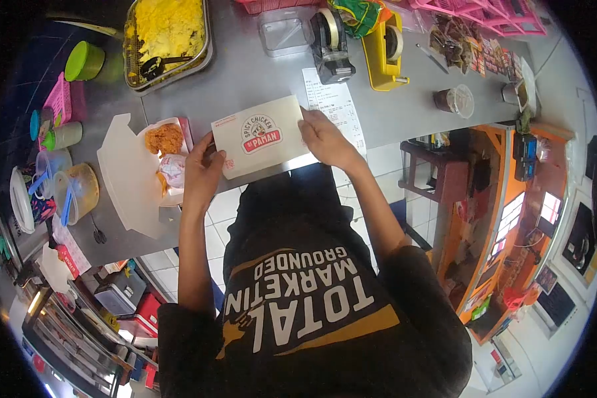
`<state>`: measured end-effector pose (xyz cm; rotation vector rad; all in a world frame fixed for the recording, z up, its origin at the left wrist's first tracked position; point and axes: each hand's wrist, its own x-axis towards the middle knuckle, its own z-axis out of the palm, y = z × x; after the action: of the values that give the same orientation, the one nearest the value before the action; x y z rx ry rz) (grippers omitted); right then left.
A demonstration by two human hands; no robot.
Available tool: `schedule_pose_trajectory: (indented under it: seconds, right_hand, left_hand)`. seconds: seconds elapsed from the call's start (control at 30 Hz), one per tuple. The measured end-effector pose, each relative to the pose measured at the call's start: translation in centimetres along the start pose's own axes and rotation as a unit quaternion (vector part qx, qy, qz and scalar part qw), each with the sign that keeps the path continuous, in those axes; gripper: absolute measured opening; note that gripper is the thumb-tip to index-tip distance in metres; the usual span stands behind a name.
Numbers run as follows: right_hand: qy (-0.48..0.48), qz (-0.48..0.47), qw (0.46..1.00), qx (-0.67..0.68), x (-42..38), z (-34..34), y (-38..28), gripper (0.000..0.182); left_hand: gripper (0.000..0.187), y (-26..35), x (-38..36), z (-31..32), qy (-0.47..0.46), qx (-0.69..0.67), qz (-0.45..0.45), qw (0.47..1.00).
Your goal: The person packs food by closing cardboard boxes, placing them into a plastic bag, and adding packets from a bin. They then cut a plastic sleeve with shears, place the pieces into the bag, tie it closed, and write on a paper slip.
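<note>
A closed white food box [259,138] printed "Spicy Chicken" lies level at the table's near edge, between my two hands. My left hand [204,171] grips its left end, thumb on top. My right hand [326,138] clasps the right end, fingers curled over the side. Just left of my left hand stands an open food box [127,178] with its lid folded out to the left. Inside it are a piece of fried chicken [164,138] and a paper-wrapped bundle [172,170]. A printed receipt [338,109] lies partly behind my right hand.
A metal tray [209,50] of yellow food with a black spoon stands at the back left. Tape dispensers, one black [331,53] and one yellow [383,60], sit behind the receipt. Tubs [79,192] with spoons stand left; a lidded cup [454,101] is right.
</note>
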<state>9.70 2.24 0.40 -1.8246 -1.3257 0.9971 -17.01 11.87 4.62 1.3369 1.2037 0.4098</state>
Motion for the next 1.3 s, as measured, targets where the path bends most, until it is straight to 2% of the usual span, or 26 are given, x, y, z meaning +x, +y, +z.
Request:
schedule_pose_trajectory:
  seconds: [0.03, 0.1, 0.17, 0.27, 0.33, 0.37, 0.43, 0.57, 0.73, 0.83, 0.93, 1.03, 1.1, 1.13, 1.23, 1.3]
  right_hand:
    - [0.017, -0.031, 0.999, 0.001, 0.1, 0.3, 0.1, 0.044]
    - [0.008, 0.0, 0.999, -0.048, -0.4, -0.1, -0.4, 0.043]
    - [-0.004, 0.032, 0.997, -0.068, -1.5, -0.7, -1.9, 0.043]
    - [-0.012, 0.078, 0.996, -0.033, -3.7, -1.0, -3.8, 0.045]
    - [-0.007, 0.105, 0.994, 0.021, -4.8, -0.5, -4.6, 0.049]
    - [0.018, 0.08, 0.996, 0.034, -5.1, 0.0, -4.4, 0.051]
    - [0.072, 0.033, 0.995, 0.06, -5.6, 1.3, -3.6, 0.056]
    - [0.139, 0.025, 0.988, 0.068, -5.6, 2.9, -2.7, 0.063]
    - [0.247, -0.047, 0.968, 0.003, -4.9, 5.5, -1.6, 0.068]
    - [0.275, -0.003, 0.961, 0.025, -4.6, 6.6, -1.5, 0.06]
    - [0.229, 0.104, 0.947, 0.2, -3.8, 6.5, 0.3, 0.051]
    - [0.208, 0.167, 0.938, 0.221, -4.3, 4.2, -1.9, 0.044]
    - [0.249, -0.013, 0.968, 0.011, -4.9, 3.8, -1.7, 0.046]
    - [0.262, -0.106, 0.955, -0.094, -5.0, 3.5, -1.6, 0.047]
    - [0.14, -0.099, 0.977, -0.128, -6.6, 2.6, -1.9, 0.05]
    - [0.128, -0.17, 0.958, -0.191, -6.3, 1.8, 0.6, 0.051]
  left_hand:
    - [0.049, -0.9, 0.3, 0.1, 0.004, 0.044, 0.018, 0.999]
    - [0.056, -1.7, 0.7, 0.1, 0.013, 0.158, 0.062, 0.985]
    - [0.067, -1.2, 0.6, 0.4, 0.028, 0.294, 0.111, 0.949]
    - [0.081, 4.3, -0.1, 0.4, -0.015, 0.439, 0.296, 0.848]
    - [0.086, 4.7, 0.7, 0.0, -0.091, 0.497, 0.301, 0.809]
    - [0.089, 4.9, 1.4, 0.0, -0.126, 0.524, 0.306, 0.785]
    - [0.09, 5.5, 2.1, -0.1, -0.155, 0.521, 0.284, 0.79]
    - [0.092, 6.4, 2.9, 0.0, -0.193, 0.547, 0.257, 0.773]
    - [0.09, 6.0, 3.1, 0.0, -0.188, 0.546, 0.282, 0.766]
    - [0.087, 4.9, 3.0, 0.4, -0.169, 0.552, 0.313, 0.754]
    - [0.081, 3.9, 3.1, 0.3, -0.171, 0.55, 0.342, 0.742]
    - [0.073, 3.4, 3.1, 0.3, -0.174, 0.554, 0.363, 0.728]
    - [0.07, 3.2, 3.0, 0.3, -0.173, 0.555, 0.373, 0.724]
    - [0.069, 3.2, 3.0, 0.4, -0.17, 0.553, 0.377, 0.724]
    - [0.068, 2.9, 2.9, 0.4, -0.165, 0.549, 0.381, 0.725]
    - [0.067, 2.6, 2.9, 0.5, -0.166, 0.541, 0.385, 0.729]
